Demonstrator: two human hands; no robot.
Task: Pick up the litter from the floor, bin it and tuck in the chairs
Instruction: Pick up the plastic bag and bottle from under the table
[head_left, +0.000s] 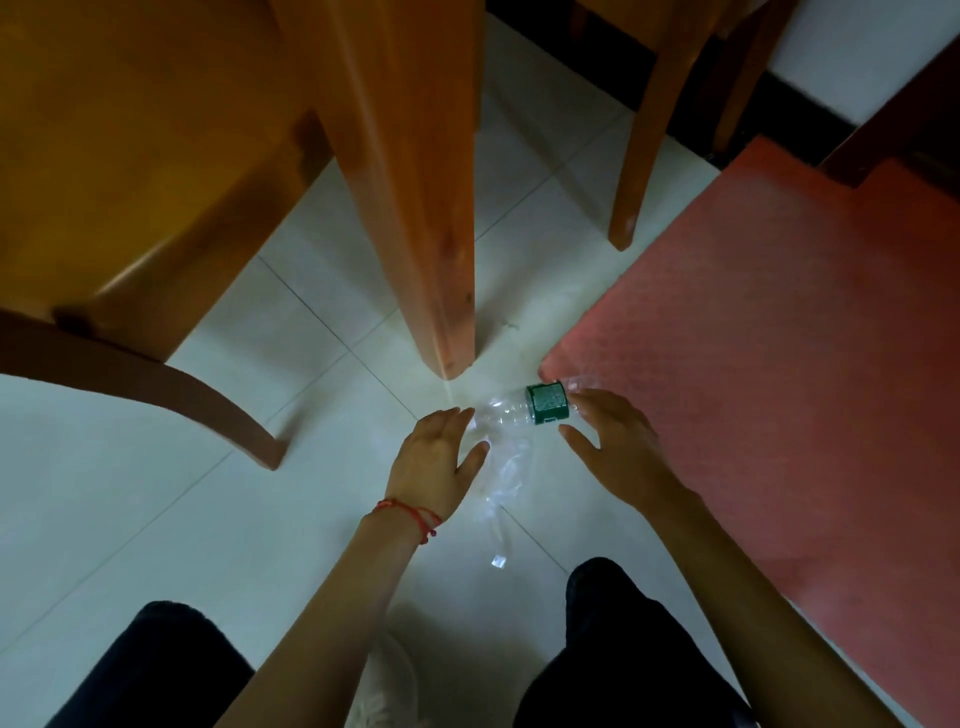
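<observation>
Clear bottle (511, 413) at mat edge (550, 364); left hand (439, 460), right hand (610, 434) released.

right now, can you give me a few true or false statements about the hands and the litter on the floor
1. The clear plastic bottle with a green label lies on the floor. True.
2. The left hand wears a red string on its wrist. True.
3. The right hand has lifted the bottle high off the floor. False: it is only reaching with open fingers.
4. The red mat lies to the left of the wooden leg. False: it lies to the right.
5. Both hands are open. True.
</observation>
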